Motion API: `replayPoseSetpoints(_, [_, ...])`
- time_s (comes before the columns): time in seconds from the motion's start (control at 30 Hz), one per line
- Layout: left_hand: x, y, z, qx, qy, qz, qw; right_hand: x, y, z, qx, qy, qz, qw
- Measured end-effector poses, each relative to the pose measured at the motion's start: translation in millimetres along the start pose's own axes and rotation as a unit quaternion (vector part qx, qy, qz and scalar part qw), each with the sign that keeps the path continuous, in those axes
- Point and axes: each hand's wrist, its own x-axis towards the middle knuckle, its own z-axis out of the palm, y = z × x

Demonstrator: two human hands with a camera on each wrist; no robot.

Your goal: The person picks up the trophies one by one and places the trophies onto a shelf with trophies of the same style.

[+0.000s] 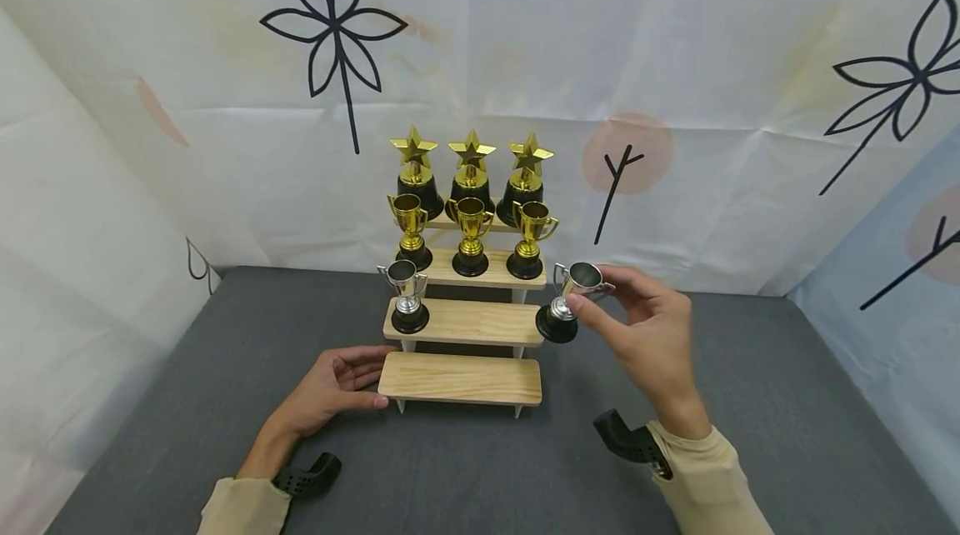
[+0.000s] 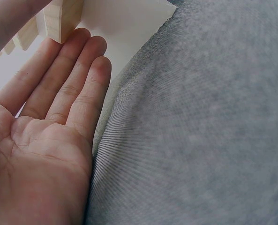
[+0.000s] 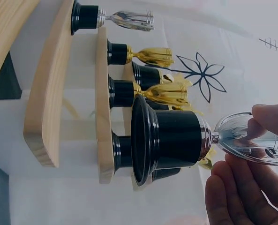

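Note:
My right hand point(image 1: 651, 333) pinches a silver trophy cup point(image 1: 582, 278) with a black base by its cup part. The cup is tilted, in the air beside the right end of the stand's second step from the bottom. In the right wrist view its black base point(image 3: 176, 138) fills the middle. My left hand point(image 1: 330, 385) is at the left end of the lowest wooden step point(image 1: 461, 377), fingers nearly straight and touching its edge; the palm point(image 2: 40, 154) shows in the left wrist view. Another silver trophy cup point(image 1: 407, 289) stands at the left of the second step point(image 1: 480, 321).
Three gold trophy cups point(image 1: 470, 222) stand on the third step. Behind them, three gold star trophies point(image 1: 472, 164) with black bases stand on the top step. A dark grey tabletop point(image 1: 300, 310) lies under the stand, and a patterned cloth point(image 1: 720, 185) hangs behind.

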Motion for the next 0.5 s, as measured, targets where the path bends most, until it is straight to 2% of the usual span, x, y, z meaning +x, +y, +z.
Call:
replayPoseSetpoints(0.23, [-0.5,1.7,0.6,-0.002,0.004,-0.006,1.0000,-4,1,11.7,0.008,-0.019,-0.012,1.000])
replayPoseSetpoints(0.5, [0.0,3.1,0.1,-0.006,0.007,-0.012,0.9999,-4,4,28.5,0.008,-0.032,0.018,0.999])
